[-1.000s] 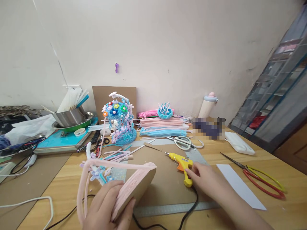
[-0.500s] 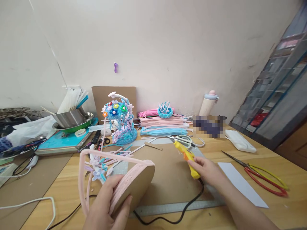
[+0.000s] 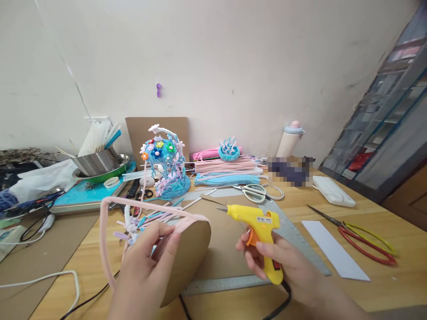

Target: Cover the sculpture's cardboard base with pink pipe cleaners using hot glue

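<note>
My left hand (image 3: 147,262) is closed on the edge of a round cardboard disc (image 3: 191,253), which is tilted up. Pink pipe cleaner (image 3: 191,221) wraps the disc's edge, and a long loose length (image 3: 104,240) of it loops out to the left. In my right hand (image 3: 276,258) is a yellow hot glue gun (image 3: 255,218), its nozzle pointing left toward the disc but apart from it. My fingers are round its handle, near the orange trigger. Behind my left hand lie pipe cleaner flowers (image 3: 128,226), partly hidden.
A blue flowered pipe cleaner model (image 3: 167,164) stands at the back. Beside it are pink (image 3: 227,166) and blue pipe cleaner bundles (image 3: 227,179). Scissors (image 3: 253,192), red-and-yellow-handled scissors (image 3: 363,240) and a white paper strip (image 3: 335,251) lie to the right. A cardboard sheet (image 3: 230,258) covers the middle.
The glue gun has turned from lying edge-on to pointing left, with my right hand now round its handle. My left fingers have shifted up along the disc's edge.
</note>
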`<action>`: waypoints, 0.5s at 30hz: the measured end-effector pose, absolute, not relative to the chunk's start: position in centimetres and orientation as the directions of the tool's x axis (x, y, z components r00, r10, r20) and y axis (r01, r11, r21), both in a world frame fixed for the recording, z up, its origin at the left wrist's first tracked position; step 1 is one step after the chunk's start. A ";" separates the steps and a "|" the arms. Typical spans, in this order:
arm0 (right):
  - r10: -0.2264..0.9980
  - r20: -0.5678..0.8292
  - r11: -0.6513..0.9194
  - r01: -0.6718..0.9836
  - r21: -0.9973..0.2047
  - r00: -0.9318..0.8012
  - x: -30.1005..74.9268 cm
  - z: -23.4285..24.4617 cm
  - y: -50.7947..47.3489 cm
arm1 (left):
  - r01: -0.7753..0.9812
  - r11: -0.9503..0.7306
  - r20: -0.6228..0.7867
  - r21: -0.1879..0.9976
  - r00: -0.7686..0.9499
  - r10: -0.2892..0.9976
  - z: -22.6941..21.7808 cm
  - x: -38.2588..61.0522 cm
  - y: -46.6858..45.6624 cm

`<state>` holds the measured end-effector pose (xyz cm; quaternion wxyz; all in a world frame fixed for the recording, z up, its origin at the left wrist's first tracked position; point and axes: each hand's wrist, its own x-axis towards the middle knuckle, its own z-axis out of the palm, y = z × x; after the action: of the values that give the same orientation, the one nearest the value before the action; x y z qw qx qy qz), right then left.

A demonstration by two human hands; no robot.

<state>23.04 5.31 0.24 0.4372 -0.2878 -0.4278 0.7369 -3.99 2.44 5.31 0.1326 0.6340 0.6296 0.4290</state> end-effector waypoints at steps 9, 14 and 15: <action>0.913 -0.030 -0.082 -0.112 -0.990 -0.406 20.8 0.2 4.5 | 0.682 -0.231 0.423 0.694 -0.127 0.897 4.8 -4.9 2.7; 0.923 -0.030 -0.085 -0.126 -0.988 -0.383 20.4 -0.9 4.5 | 0.696 -0.210 0.422 0.686 -0.146 0.895 4.3 -5.1 2.7; 0.923 -0.037 -0.092 -0.129 -0.987 -0.383 20.4 -1.1 4.5 | 0.693 -0.207 0.424 0.690 -0.156 0.892 4.1 -5.1 2.7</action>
<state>20.42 4.51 -1.08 0.4121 -0.3727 -0.5329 0.6382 -5.09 2.71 4.13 0.1128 0.6397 0.6197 0.4405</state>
